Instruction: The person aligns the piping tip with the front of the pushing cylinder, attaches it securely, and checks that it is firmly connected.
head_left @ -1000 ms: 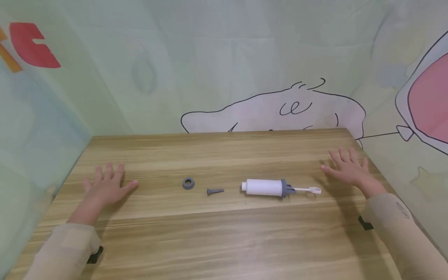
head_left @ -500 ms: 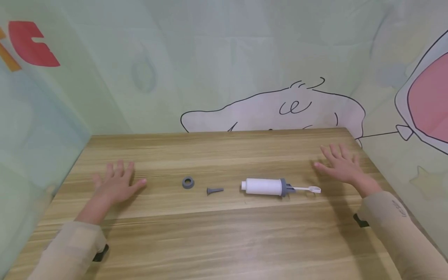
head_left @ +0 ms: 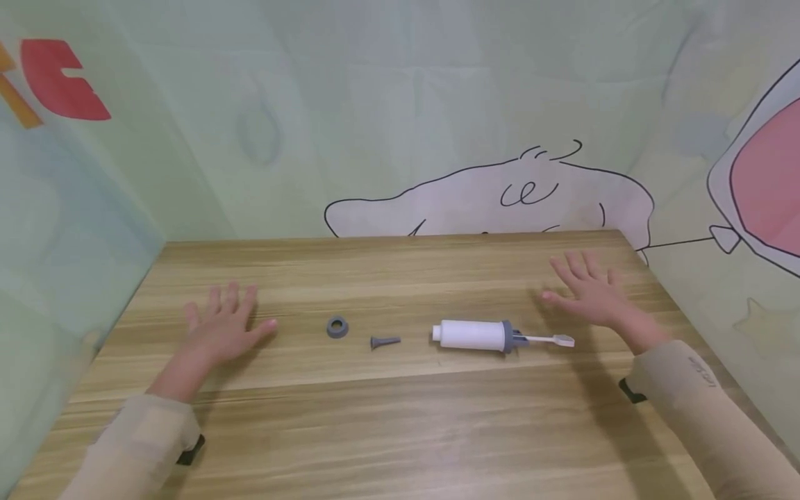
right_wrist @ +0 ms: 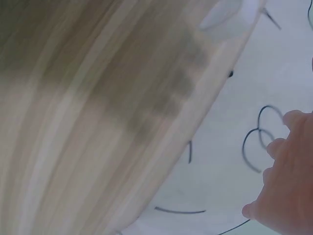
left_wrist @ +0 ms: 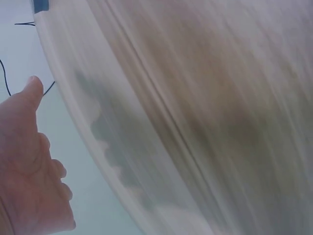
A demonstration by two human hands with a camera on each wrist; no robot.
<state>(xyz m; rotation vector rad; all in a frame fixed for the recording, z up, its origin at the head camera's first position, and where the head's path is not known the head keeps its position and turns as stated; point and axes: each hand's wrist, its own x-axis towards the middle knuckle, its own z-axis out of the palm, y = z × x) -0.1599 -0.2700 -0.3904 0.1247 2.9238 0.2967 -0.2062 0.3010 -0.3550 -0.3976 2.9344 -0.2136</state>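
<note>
In the head view a white cylinder (head_left: 473, 335) with a grey collar lies on its side, a thin white rod (head_left: 541, 339) with a flattened end reaching out to the right. Left of it lie a small grey flared tube (head_left: 385, 342) and a grey ring (head_left: 337, 326). My left hand (head_left: 223, 333), fingers spread, hovers left of the ring and holds nothing. Over the table's right part my right hand (head_left: 590, 295) is also spread with nothing in it, beyond the rod's end. Both wrist views show the hands (left_wrist: 29, 171) (right_wrist: 288, 181) raised, their shadows on the wood.
The wood-grain table (head_left: 400, 430) runs back to a pale printed cloth (head_left: 400, 125) hanging behind it. Similar cloth hangs at both sides. A white piece (right_wrist: 225, 19), partly cut off, shows at the top of the right wrist view.
Both hands have moved inward over the table, the left one to the right and the right one to the left. The parts on the table lie where they were.
</note>
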